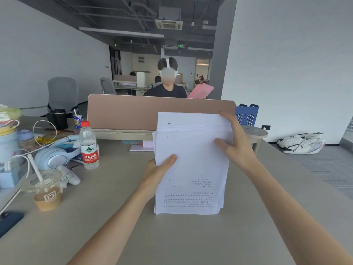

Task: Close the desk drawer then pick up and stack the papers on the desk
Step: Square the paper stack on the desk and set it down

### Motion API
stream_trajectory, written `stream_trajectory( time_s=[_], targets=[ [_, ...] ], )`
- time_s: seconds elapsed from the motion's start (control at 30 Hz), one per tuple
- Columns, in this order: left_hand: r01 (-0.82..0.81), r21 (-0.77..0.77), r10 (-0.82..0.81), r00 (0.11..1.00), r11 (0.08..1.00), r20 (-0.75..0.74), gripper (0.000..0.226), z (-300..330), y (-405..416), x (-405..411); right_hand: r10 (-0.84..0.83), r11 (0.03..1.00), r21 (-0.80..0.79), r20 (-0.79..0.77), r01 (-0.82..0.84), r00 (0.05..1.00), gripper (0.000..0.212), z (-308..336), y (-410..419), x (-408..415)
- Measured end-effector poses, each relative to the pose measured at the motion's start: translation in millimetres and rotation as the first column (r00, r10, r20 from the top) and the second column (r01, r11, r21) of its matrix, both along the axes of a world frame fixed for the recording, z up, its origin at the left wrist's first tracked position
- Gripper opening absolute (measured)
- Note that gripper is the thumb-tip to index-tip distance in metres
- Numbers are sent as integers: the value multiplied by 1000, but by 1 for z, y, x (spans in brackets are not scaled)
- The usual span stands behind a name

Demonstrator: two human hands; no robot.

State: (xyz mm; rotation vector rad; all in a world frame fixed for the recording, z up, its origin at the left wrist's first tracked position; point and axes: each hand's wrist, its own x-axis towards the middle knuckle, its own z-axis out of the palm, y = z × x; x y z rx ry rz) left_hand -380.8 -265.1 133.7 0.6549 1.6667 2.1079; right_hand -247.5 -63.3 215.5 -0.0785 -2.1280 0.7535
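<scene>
A thick stack of white printed papers [193,169] stands upright on its lower edge on the grey desk [172,236], at the centre. My left hand [157,170] grips the stack's left edge, thumb on the front sheet. My right hand [236,144] holds the upper right corner, fingers over the top edge and thumb on the front. The upper sheets sit uneven, one poking above the rest. The desk drawer is not in view.
A water bottle [88,145], blue headphones [51,156], an iced coffee cup [44,190] and other clutter fill the desk's left side. A dark phone [9,221] lies at the left edge. A brown divider panel [133,111] stands behind, with a person beyond it. Pink and blue sheets [142,145] lie under the divider.
</scene>
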Motion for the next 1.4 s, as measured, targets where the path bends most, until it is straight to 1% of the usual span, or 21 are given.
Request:
stream_trajectory(
  time_s=[0.07, 0.13, 0.17, 0.3, 0.43, 0.53, 0.57, 0.63, 0.67, 0.73, 0.8, 0.83, 0.9, 1.0, 1.13, 1.27, 1.3, 1.4],
  targets=[
    [9, -10, -9, 1000, 1000, 3, 31, 1, 1, -2, -38, 999, -6, 23, 38, 999, 63, 0, 3, 0],
    [13, -11, -13, 1000, 1000, 3, 30, 0, 1, -3, -55, 998, 2, 28, 55, 998, 52, -1, 5, 1],
    [13, -10, -13, 1000, 1000, 4, 29, 0, 1, -3, -55, 998, 9, 30, 54, 998, 50, -1, 6, 2],
    [25, -17, -25, 1000, 1000, 2, 42, 1, 2, -4, -56, 998, 37, 20, 56, 998, 59, 0, 8, 5],
    [38, -20, -38, 999, 999, -4, 49, 2, 2, -5, -47, 992, 122, 29, 43, 998, 48, -1, 9, 5],
    [37, -20, -37, 999, 999, -8, 42, 2, 3, -6, -18, 990, 139, 68, 9, 998, 45, -1, 6, 6],
    [34, -20, -34, 999, 999, -7, 41, 2, 3, -6, -9, 992, 123, 74, 0, 997, 45, 0, 5, 6],
    [36, -21, -36, 999, 999, -11, 42, 2, 3, -6, 12, 999, 33, 90, -15, 996, 46, 2, 2, 8],
    [37, -21, -37, 999, 999, -10, 42, 2, 3, -6, 28, 999, -32, 99, -25, 995, 49, 2, 3, 8],
    [42, -17, -42, 999, 999, 1, 41, 1, 3, -5, 104, 974, -211, 85, -84, 991, 64, -3, 3, 9],
    [60, -3, -60, 998, 998, 15, 41, 0, 3, -5, 180, 892, -422, 5, -162, 984, 77, -12, 3, 10],
    [67, 4, -67, 998, 998, 20, 39, 0, 2, -4, 193, 847, -501, -23, -178, 981, 79, -19, 3, 10],
    [66, 5, -66, 998, 998, 26, 32, -2, 3, -5, 217, 775, -601, -36, -195, 976, 71, -37, 1, 10],
    [37, -30, -36, 999, 999, 25, 19, -7, 4, -5, 208, 732, -663, -3, -158, 978, 52, -71, -2, 8],
    [48, -122, -51, 998, 991, -26, 19, -19, 5, -8, 160, 703, -702, 2, -113, 987, 42, -101, -3, 2],
    [-46, -244, 15, 992, 969, -128, 11, -24, 12, -15, 105, 740, -668, -1, -79, 994, 34, -100, -4, -6],
    [-80, -254, 38, 986, 964, -164, 8, -21, 14, -14, 87, 756, -651, -5, -69, 996, 33, -97, -5, -8],
    [-169, -211, 112, 960, 963, -258, 17, -12, 19, -10, 19, 809, -588, -5, -18, 1000, 33, -84, -6, -14]
  ],
)
